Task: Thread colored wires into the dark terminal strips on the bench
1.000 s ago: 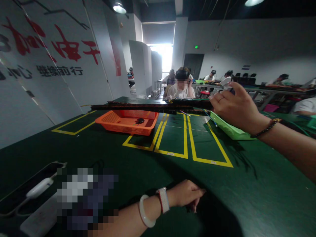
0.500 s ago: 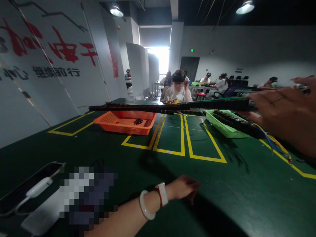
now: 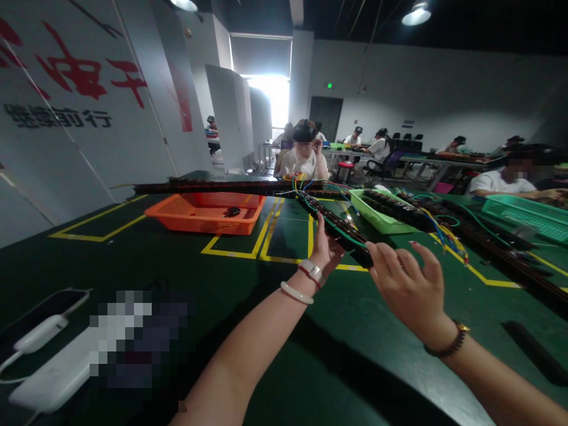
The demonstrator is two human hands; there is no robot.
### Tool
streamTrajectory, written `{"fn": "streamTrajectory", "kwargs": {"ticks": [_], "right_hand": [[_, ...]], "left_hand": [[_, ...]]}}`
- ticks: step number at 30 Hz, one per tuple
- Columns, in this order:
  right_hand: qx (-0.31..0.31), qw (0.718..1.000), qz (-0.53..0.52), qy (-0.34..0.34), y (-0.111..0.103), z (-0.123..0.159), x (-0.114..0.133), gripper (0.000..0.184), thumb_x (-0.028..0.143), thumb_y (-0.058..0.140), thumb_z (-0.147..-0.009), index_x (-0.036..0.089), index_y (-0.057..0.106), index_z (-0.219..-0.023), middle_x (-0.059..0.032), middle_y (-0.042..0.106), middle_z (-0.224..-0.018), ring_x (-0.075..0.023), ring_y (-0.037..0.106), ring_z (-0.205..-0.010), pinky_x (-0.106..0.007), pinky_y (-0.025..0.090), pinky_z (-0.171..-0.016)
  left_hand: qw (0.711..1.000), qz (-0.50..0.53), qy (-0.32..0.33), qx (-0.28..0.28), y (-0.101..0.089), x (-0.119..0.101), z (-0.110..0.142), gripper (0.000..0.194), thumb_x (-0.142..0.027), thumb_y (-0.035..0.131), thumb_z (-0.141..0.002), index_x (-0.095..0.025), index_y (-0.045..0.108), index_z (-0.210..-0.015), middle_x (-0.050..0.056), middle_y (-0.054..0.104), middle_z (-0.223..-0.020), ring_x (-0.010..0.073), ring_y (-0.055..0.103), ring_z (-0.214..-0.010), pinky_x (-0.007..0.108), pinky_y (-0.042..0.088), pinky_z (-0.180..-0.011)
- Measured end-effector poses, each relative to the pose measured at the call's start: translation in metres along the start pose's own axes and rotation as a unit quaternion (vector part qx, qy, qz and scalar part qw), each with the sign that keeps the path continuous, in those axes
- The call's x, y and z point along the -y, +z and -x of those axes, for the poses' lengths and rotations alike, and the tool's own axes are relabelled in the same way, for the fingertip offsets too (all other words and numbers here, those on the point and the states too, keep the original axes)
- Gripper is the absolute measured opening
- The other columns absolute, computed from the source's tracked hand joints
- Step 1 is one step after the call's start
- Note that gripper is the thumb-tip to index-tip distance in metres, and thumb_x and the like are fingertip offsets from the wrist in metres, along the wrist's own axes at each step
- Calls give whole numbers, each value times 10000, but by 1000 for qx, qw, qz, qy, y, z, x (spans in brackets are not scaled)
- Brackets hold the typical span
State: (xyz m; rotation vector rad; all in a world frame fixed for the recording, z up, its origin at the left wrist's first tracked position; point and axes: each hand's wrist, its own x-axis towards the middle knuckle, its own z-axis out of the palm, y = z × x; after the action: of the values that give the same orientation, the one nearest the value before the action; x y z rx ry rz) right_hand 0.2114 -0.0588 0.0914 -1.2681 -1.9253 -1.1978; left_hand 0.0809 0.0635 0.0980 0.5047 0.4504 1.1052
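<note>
A long black strip (image 3: 338,226) with a green wire along its top slants up in front of me. My left hand (image 3: 327,251) is wrapped round its underside, thumb along the side. At the near end, my right hand (image 3: 406,281) pinches the strip between thumb and fingers, its index finger raised. Coloured wires (image 3: 304,184) stick up around the far end. Beyond lies another long dark strip (image 3: 199,187), reaching left above an orange basket (image 3: 204,228); whether the two strips join cannot be made out.
A light green tray (image 3: 381,222) with a dark wired piece over it stands right of centre. More black wired strips (image 3: 488,236) and a teal basket (image 3: 528,220) lie farther right. A short black bar (image 3: 532,352) rests near right. A co-worker (image 3: 304,154) sits opposite.
My left hand has risen from low over the table and now grips the strip. My right hand has come down and inward with the strip's near end. The view has turned right.
</note>
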Motion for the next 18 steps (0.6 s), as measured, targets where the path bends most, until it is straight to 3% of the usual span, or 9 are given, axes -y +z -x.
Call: {"fn": "streamTrajectory", "kwargs": {"ticks": [3,6,10,13,18], "right_hand": [[43,997,-56,27,-13,15,22,634,124,435,-853,219,289,-1463,-110,587,-1228,-300,565,-986,-584,314,-1035],[69,991,-109,34,-37,31,35,616,200,488,-863,190,312,-1453,-137,532,-1307,-339,557,-1050,-615,335,-1009],[48,987,-153,25,-60,40,22,502,317,545,-867,229,462,-1354,-91,574,-1269,-291,592,-1021,-548,339,-1038],[31,985,-166,41,-48,41,-5,381,312,548,-876,226,550,-1247,-68,635,-1171,-246,616,-978,-501,342,-1048],[57,981,-178,56,9,48,-42,348,342,510,-898,182,564,-1202,-91,636,-1147,-234,603,-1024,-497,351,-1039]], "left_hand": [[1000,0,25,-10,6,3,-9,467,-509,488,-870,-70,622,-962,147,660,-930,215,650,-884,328,535,-803],[998,-17,38,-39,-2,12,-8,241,-314,538,-872,-92,618,-920,92,665,-846,160,655,-781,288,537,-771],[995,-52,38,-80,-19,17,6,168,-243,609,-826,-121,611,-943,52,666,-812,126,646,-683,270,542,-712],[993,-90,12,-81,-28,7,23,226,-247,652,-792,-107,627,-968,70,670,-793,157,649,-647,275,539,-604],[979,-197,-53,-23,-38,-25,61,344,-323,658,-791,-119,623,-1067,104,680,-899,190,667,-690,283,544,-545]]}}
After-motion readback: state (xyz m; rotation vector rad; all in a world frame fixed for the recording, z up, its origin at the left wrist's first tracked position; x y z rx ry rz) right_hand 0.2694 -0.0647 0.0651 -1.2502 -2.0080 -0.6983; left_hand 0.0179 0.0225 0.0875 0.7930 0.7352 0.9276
